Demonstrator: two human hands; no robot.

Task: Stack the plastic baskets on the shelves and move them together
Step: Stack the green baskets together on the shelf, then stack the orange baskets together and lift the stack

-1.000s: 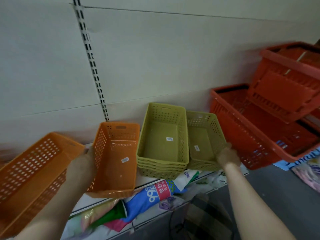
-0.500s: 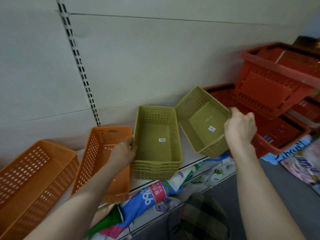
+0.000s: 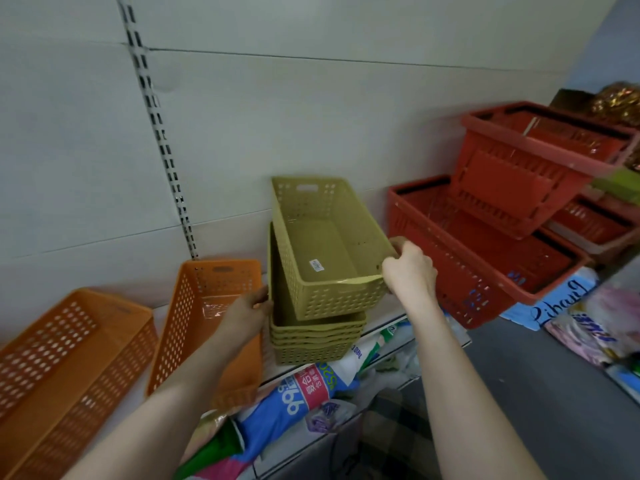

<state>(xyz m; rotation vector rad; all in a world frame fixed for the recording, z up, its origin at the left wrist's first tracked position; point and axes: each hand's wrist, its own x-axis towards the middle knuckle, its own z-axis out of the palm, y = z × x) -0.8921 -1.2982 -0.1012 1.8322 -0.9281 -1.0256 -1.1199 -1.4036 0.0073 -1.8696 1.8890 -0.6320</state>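
My right hand (image 3: 410, 271) grips the near right corner of an olive-green perforated basket (image 3: 325, 244), held tilted above a stack of several matching green baskets (image 3: 315, 337) on the white shelf (image 3: 162, 310). My left hand (image 3: 249, 310) holds the left rim of that stack. The raised basket's near end overlaps the stack's opening; whether it touches the stack I cannot tell. An orange basket (image 3: 207, 317) stands just left of the stack, partly behind my left arm, and a second orange basket (image 3: 65, 355) sits further left.
Large red shopping baskets (image 3: 485, 237) are piled at the right, close to my right hand. A slotted upright (image 3: 156, 126) runs up the wall panel. Packaged goods, among them a blue and white bag (image 3: 304, 393), lie on the shelf below.
My right hand has carried the single green basket from the right of the stack to above it. My left hand has shifted onto the stack's left rim.
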